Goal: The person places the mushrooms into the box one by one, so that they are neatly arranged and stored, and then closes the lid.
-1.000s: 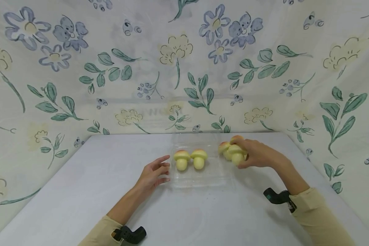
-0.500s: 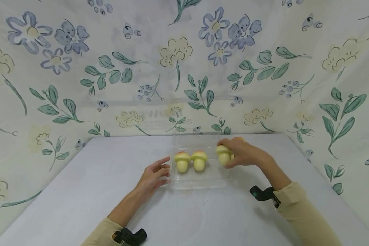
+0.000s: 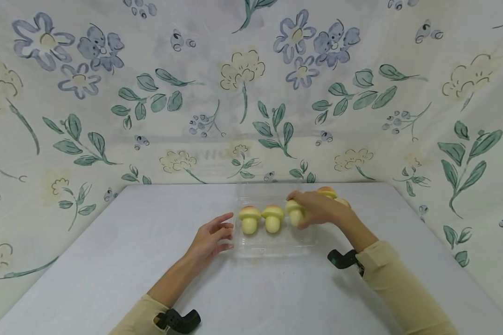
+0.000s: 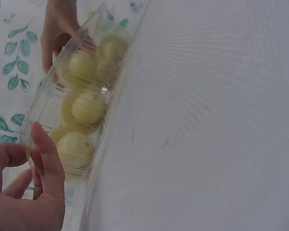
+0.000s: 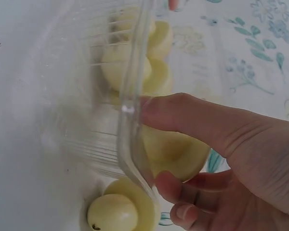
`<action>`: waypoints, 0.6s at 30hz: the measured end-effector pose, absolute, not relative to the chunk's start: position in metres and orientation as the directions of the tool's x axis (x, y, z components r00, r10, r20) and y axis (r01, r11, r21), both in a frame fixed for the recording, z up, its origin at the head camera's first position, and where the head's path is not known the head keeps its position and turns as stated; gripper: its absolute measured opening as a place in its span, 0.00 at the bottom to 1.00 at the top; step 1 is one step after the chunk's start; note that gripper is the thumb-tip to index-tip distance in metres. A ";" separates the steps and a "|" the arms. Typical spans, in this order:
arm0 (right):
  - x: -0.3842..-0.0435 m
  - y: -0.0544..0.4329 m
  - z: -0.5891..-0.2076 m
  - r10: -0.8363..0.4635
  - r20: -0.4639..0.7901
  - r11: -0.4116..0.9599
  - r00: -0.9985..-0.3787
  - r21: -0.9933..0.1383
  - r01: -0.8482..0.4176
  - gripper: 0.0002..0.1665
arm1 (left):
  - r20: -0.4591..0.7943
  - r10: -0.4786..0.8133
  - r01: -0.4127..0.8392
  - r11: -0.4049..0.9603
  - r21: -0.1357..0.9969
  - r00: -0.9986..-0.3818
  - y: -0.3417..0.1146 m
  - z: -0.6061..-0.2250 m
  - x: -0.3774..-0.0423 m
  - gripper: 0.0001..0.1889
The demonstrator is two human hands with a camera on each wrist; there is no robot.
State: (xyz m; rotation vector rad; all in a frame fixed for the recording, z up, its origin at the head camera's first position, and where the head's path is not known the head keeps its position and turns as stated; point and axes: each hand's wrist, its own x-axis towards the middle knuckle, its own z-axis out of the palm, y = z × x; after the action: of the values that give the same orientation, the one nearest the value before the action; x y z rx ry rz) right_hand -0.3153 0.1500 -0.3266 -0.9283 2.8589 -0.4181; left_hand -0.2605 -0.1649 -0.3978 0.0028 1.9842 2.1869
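My right hand (image 3: pixel 320 208) holds a yellow toy mushroom (image 3: pixel 295 214) at the right side of a clear plastic box (image 3: pixel 268 249). In the right wrist view, thumb and fingers grip this mushroom (image 5: pixel 176 149) close to the box's rim. Two matching mushrooms stand side by side inside the box, a left one (image 3: pixel 249 221) and a middle one (image 3: pixel 272 219), with pinkish-orange cap tops. My left hand (image 3: pixel 208 238) is at the box's left wall with loosely bent fingers; in the left wrist view its fingertips (image 4: pixel 41 132) lie against the clear side.
More mushrooms (image 3: pixel 327 191) sit on the table right of the box, partly hidden behind my right hand. A clear raised lid (image 3: pixel 268 190) stands at the box's back. The white table (image 3: pixel 151 218) ends at a flower-printed cloth (image 3: pixel 201 107).
My right hand has picked one mushroom from the group on the right and carried it left to the box. The left hand has stayed in place.
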 end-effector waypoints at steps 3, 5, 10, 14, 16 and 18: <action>-0.315 0.145 -0.326 -0.576 -0.046 0.792 -0.816 -0.278 -0.544 0.42 | -0.121 0.142 -0.134 -0.089 0.987 -0.983 -0.165 -0.397 -0.260 0.29; -0.315 0.142 -0.327 -0.562 -0.060 0.806 -0.825 -0.266 -0.529 0.42 | -0.119 0.148 -0.132 -0.086 0.987 -0.982 -0.166 -0.397 -0.260 0.29; -0.317 0.137 -0.331 -0.505 -0.077 0.849 -0.860 -0.221 -0.479 0.44 | -0.119 0.144 -0.132 -0.084 0.988 -0.982 -0.164 -0.396 -0.259 0.29; -0.318 0.133 -0.336 -0.480 -0.055 0.867 -0.876 -0.180 -0.464 0.43 | -0.118 0.144 -0.130 -0.075 0.989 -0.983 -0.165 -0.396 -0.260 0.29; -0.318 0.132 -0.338 -0.470 -0.048 0.872 -0.881 -0.177 -0.456 0.40 | -0.118 0.144 -0.129 -0.074 0.989 -0.983 -0.165 -0.397 -0.260 0.29; -0.317 0.131 -0.339 -0.463 -0.044 0.877 -0.885 -0.167 -0.450 0.36 | -0.118 0.147 -0.130 -0.073 0.989 -0.982 -0.165 -0.397 -0.260 0.29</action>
State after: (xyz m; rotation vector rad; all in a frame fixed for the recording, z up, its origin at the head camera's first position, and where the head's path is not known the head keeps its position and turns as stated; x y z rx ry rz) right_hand -0.3173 0.1306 -0.3391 -0.7222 2.9632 -0.2335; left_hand -0.2602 -0.1647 -0.3974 0.0188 1.9999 2.1722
